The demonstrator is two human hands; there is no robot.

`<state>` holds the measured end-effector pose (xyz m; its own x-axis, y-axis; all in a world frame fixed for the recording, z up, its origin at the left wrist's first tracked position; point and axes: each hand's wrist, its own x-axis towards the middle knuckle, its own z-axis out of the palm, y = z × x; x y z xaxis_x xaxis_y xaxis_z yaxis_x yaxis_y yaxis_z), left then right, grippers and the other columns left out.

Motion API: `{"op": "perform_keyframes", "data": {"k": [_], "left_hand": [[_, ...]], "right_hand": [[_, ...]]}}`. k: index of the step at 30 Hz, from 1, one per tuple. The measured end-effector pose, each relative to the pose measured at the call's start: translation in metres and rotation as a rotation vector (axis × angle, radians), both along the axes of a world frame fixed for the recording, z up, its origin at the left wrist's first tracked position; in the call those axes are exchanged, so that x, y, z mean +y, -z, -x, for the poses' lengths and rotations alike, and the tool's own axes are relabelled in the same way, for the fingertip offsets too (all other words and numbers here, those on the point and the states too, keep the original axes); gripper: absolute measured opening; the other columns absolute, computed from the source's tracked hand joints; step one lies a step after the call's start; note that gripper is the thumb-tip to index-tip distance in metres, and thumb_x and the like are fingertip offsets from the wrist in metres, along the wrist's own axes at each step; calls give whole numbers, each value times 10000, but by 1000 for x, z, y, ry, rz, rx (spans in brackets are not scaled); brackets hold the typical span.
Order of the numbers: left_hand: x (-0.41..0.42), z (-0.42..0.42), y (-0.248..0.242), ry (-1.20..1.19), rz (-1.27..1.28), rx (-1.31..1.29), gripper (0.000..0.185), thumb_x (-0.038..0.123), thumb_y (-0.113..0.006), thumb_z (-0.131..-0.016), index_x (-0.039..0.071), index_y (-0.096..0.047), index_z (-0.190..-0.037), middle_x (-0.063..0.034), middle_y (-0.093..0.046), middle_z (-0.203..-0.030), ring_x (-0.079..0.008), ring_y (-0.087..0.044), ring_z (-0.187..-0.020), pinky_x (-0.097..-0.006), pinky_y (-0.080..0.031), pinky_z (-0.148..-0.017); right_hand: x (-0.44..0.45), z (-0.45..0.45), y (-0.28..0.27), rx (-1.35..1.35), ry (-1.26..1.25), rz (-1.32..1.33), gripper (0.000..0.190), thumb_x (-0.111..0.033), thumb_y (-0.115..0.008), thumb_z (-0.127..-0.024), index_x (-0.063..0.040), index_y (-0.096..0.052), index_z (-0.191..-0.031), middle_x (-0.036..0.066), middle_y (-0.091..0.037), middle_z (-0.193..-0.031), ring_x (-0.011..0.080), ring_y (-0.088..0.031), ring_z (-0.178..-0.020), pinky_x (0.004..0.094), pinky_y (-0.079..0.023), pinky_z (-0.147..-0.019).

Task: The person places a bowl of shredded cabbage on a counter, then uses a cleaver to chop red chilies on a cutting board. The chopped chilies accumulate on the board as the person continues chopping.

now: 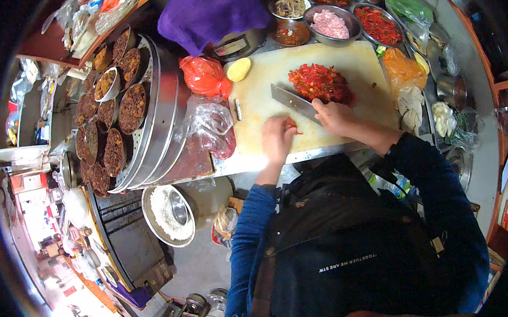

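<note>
My right hand (336,117) grips a cleaver (295,101), its broad blade pointing to the far left over a white plastic cutting board (260,103). Just beyond the blade lies a heap of chopped red chili peppers (318,83). Near the front of the board, my left hand (276,136) is curled with its fingers around a few red pepper pieces (291,125); they partly show beside the fingertips. A peeled potato (238,70) rests at the board's far left corner. By the left edge lies a small whitish strip (238,110).
Left of the board are a red plastic bag (206,77), a clear bag (209,118) and stacked steamers (164,107) topped with bowls of brown food. Behind stand bowls of minced meat (329,24) and red peppers (378,25). An orange bag (403,69) sits right. A rice basin (163,217) stands below.
</note>
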<state>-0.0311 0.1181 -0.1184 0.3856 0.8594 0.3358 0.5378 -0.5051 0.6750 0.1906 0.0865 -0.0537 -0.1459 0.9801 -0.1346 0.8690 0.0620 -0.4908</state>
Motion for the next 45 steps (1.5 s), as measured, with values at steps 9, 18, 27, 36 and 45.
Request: {"op": "perform_keyframes", "data": {"k": [9,18,27,36,45], "left_hand": [[-26,-5,-5,-114,7,44,402,257,-865,-656,74,-610,-907,-142,-599,-932,-363,-579,-901,-471,-460,-815],[-16,-6,15,-114,-65,74,173,33,-677,-713,80,-656,-879,-147,-600,-858,-375,-586,-872,-480,-466,-793],[-25,38,-32,-164,159,256,399,193,-762,-776,59,-650,-1135,-172,-608,-1076,-379,-566,-1056,-472,-447,-952],[6,46,-10,-150,129,279,279,167,-717,-770,73,-672,-1029,-164,-618,-1041,-370,-586,-1014,-454,-462,-930],[-17,38,-29,-116,134,138,295,159,-750,-760,59,-670,-1026,-160,-637,-930,-360,-601,-917,-463,-487,-846]], "right_hand": [[-1,11,-55,-181,-328,74,184,-149,-504,-934,-58,-448,-1084,203,-666,-708,413,-674,-644,541,-506,-539],[-18,26,-10,83,106,400,441,-398,-318,-1058,-30,-560,-1072,220,-684,-805,403,-700,-813,496,-544,-711],[7,-1,-61,-67,-167,153,199,-66,-504,-895,-48,-417,-1073,214,-667,-782,443,-674,-761,562,-513,-668],[-5,34,-47,125,291,555,704,-545,-244,-1020,29,-646,-1092,334,-651,-1094,474,-593,-1118,493,-408,-1013],[-3,8,-48,-120,-214,207,186,-148,-476,-945,-55,-415,-1093,245,-663,-769,457,-669,-764,581,-494,-655]]}}
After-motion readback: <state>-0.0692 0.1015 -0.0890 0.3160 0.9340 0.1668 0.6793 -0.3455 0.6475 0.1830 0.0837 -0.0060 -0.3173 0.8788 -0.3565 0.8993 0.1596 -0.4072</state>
